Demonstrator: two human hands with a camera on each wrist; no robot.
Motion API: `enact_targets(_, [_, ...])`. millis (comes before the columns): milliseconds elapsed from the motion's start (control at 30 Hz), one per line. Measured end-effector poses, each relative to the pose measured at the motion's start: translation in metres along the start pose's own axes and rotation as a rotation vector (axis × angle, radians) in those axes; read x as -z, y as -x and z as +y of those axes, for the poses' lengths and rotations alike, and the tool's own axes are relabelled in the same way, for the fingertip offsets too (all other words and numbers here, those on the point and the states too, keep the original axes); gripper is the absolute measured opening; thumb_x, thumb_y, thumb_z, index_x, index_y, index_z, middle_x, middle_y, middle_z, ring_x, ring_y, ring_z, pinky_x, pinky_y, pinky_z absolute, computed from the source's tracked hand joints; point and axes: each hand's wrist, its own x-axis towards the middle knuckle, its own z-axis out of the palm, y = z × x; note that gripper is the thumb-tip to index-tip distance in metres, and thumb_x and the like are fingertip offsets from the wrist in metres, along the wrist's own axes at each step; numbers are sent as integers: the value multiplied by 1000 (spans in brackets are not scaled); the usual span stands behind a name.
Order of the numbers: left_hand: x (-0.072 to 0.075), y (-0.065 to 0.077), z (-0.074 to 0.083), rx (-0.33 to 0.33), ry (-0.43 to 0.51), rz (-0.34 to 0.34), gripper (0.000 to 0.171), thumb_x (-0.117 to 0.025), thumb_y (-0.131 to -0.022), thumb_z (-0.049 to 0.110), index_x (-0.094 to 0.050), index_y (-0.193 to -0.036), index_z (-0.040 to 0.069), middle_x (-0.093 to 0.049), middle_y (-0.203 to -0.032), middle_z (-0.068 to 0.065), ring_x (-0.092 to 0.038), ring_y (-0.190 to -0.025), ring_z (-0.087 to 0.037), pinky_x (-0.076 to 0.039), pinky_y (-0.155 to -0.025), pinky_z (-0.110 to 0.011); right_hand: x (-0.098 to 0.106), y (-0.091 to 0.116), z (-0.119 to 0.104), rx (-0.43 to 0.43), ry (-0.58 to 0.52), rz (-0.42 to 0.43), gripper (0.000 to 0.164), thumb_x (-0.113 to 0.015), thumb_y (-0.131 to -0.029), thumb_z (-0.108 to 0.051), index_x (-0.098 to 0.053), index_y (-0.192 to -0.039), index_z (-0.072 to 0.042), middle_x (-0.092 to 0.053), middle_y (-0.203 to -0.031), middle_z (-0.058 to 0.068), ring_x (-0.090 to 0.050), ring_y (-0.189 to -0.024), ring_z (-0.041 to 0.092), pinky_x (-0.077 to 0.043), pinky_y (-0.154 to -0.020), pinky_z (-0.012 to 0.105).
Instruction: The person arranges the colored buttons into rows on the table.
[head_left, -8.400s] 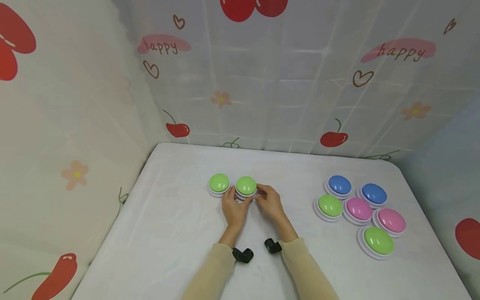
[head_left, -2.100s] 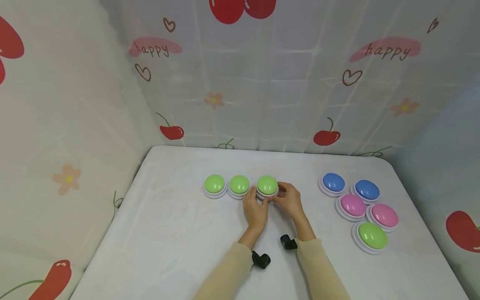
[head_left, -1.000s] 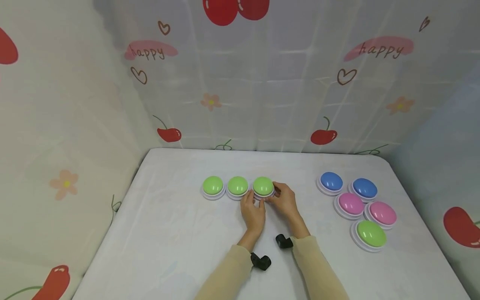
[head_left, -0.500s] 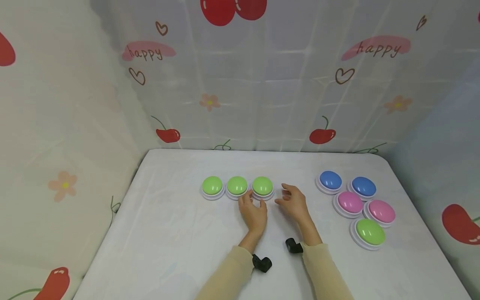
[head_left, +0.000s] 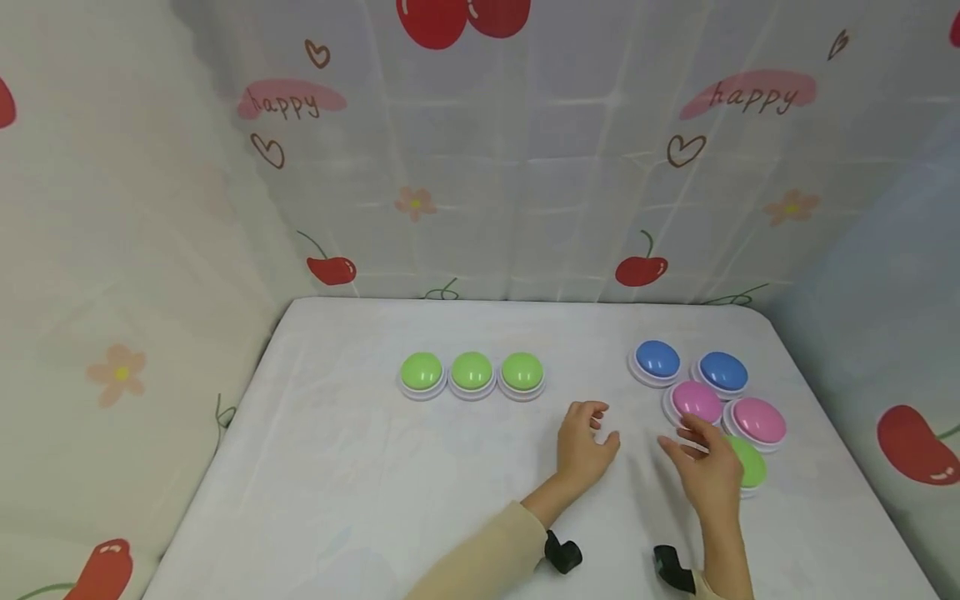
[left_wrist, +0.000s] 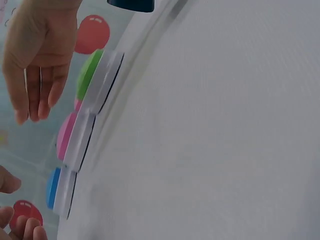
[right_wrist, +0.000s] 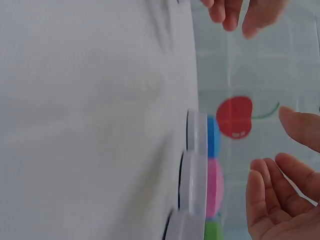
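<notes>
Head view, left to right. First, left green button (head_left: 422,372), middle green button (head_left: 472,372) and right green button (head_left: 522,372) in a straight row on white counter (head_left: 337,483), domes up, bases flat; rims touching or nearly, hard to tell. Same colour, even spacing, so probably lined up on purpose. Next, left hand (head_left: 583,450), in front and to the right of row: fingers loosely bent, clear of thumb, nothing gripped; probably free because flat bases need no steadying. Farther right, right hand (head_left: 712,477) at cluster: fingers curved, parted from thumb, nothing gripped; off the domes in right wrist view. Curve probably suited to taking a round base from its sides. Last, cluster itself: left blue button (head_left: 657,359) and right blue button (head_left: 723,371) at back, left pink button (head_left: 696,400) and right pink button (head_left: 759,420) mid, fourth green button (head_left: 753,463) in front, partly hidden behind right hand. Mixed colours, uneven gaps, so likely just a pool within reach.
</notes>
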Motion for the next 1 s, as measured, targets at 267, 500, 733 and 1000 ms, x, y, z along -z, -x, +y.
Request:
enact_targets(267, [-29, -2, 22, -91, -64, -268, 40, -73, -83, 21, -62, -121, 11, -62, -109, -2, -57, -88, -1, -40, -76, -5, 63, -4, 44, -342, 109, 118, 73, -68, -90, -27, -34, -150, -4, -39, -148, 23, -41, -130, 35, -43, -108, 37])
enact_targets(500, [-49, -7, 37, -160, -264, -572, 61, -70, -86, 33, -50, -140, 10, -55, -136, 0, -54, -120, -6, -40, -99, -12, 70, -15, 64, -422, 61, -156, 97, -71, -88, -28, -7, -156, -3, -17, -158, 29, -25, -139, 48, -33, -109, 62])
enact_targets(733, [-60, -11, 45, -138, -333, -793, 76, -68, -85, 31, -35, -150, 10, -40, -154, 5, -37, -141, -8, -28, -114, -18, 66, -19, 74, -382, 70, -262, 104, -74, -85, -20, 0, -154, 1, -17, -153, 37, -22, -137, 53, -28, -110, 66])
enact_targets(1000, [-64, -11, 47, 41, -222, -821, 81, -70, -82, 23, -32, -153, 20, -40, -153, 12, -38, -139, -10, -33, -110, -20, 68, -17, 74, -297, 110, -291, 99, -74, -80, -9, -9, -152, 7, -25, -148, 40, -28, -133, 54, -32, -108, 65])
